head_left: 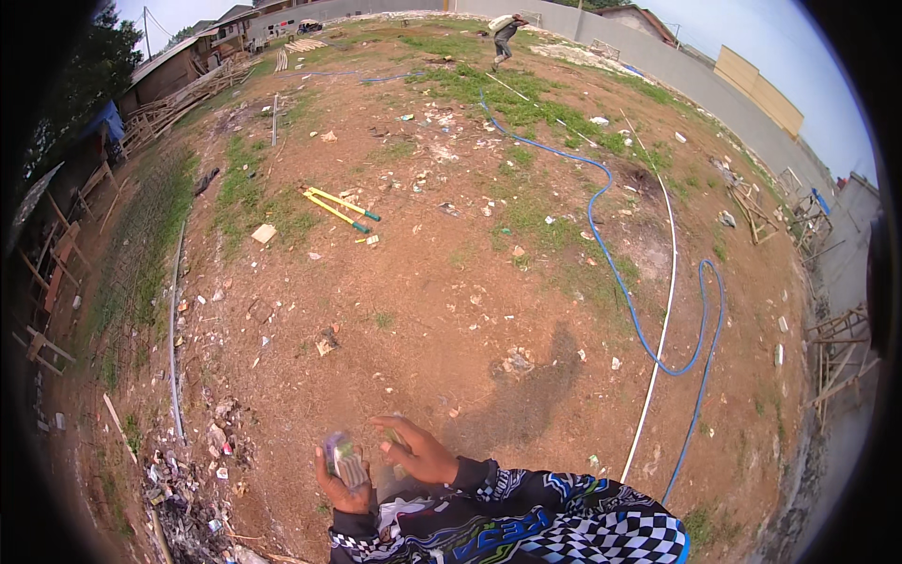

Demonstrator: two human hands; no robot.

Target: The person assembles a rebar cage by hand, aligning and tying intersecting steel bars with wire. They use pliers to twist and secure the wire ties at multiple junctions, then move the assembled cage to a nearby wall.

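My left hand is wrapped round a small clear plastic pack. Purple and green show at the top of the pack, and pale strips run down its side; motion blur hides what is inside. Just right of it my right hand is raised, apart from the pack, its fingers curving toward the left hand. A small yellow-green bit shows between its thumb and fingers, too blurred to name. Both forearms wear dark sleeves with checkered and blue patterns.
A blue hose winds over the reddish dirt beside a long white pipe. Ahead lie yellow-handled bolt cutters. A grey pipe and a rubbish heap are at left. Far off, a person bends forward near a wall.
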